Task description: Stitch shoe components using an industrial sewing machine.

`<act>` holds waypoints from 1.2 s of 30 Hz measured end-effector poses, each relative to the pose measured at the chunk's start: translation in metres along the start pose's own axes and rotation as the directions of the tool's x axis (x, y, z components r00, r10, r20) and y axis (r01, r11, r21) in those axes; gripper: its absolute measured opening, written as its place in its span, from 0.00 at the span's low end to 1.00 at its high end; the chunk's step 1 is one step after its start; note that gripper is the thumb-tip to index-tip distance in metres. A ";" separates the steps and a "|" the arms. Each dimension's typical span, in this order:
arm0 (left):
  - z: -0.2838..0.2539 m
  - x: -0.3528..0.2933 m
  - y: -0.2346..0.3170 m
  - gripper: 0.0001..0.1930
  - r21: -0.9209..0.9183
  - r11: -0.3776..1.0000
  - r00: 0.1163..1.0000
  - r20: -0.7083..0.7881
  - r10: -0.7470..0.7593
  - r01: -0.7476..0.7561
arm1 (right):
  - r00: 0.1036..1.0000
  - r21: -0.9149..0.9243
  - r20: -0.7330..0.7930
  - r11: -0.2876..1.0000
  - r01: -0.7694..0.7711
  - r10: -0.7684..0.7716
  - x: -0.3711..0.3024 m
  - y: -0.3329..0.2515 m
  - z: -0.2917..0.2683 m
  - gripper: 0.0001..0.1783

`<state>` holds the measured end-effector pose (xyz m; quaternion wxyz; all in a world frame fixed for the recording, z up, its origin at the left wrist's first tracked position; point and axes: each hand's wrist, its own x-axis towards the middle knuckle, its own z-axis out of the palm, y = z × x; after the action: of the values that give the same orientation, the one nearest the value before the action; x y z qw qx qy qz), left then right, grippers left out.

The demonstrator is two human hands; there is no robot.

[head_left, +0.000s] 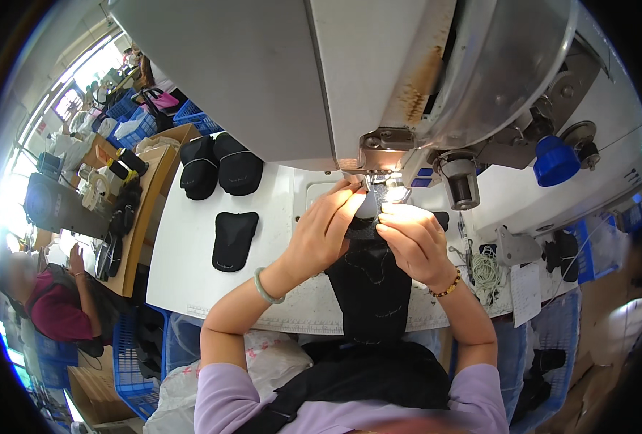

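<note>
Under the needle area of the sewing machine (389,163), both hands are at work in the lamp light. My left hand (324,228) is closed, its fingertips pinching the upper edge of a black fabric piece beside the presser foot. My right hand (416,242) is closed too, with thumb and fingers pinching the same edge from the right. A long strip of black fabric pieces (370,293) hangs from there over the table's front edge, pale thread lines showing on it. Between the fingertips lies a small light grey patch (368,206) whose kind I cannot make out.
Left on the white table (285,289) lie a single black piece (235,241) and two banded black stacks (240,168). A coil of pale cord (486,271) and a paper sheet (525,293) sit right. Blue baskets (136,362) flank the table; a co-worker (60,304) sits left.
</note>
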<state>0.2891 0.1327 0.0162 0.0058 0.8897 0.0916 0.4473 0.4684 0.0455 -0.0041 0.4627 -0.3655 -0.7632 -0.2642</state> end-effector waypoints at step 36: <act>0.005 0.042 -0.091 0.09 -0.639 0.472 0.794 0.484 -0.367 0.607 | 0.975 -0.149 -0.069 0.965 -0.218 0.209 0.013 0.001 0.011 0.16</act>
<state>0.3028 0.2299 0.0377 0.5253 0.7873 0.1423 0.2899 0.4596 0.0585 0.0033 0.4785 -0.4735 -0.6841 -0.2810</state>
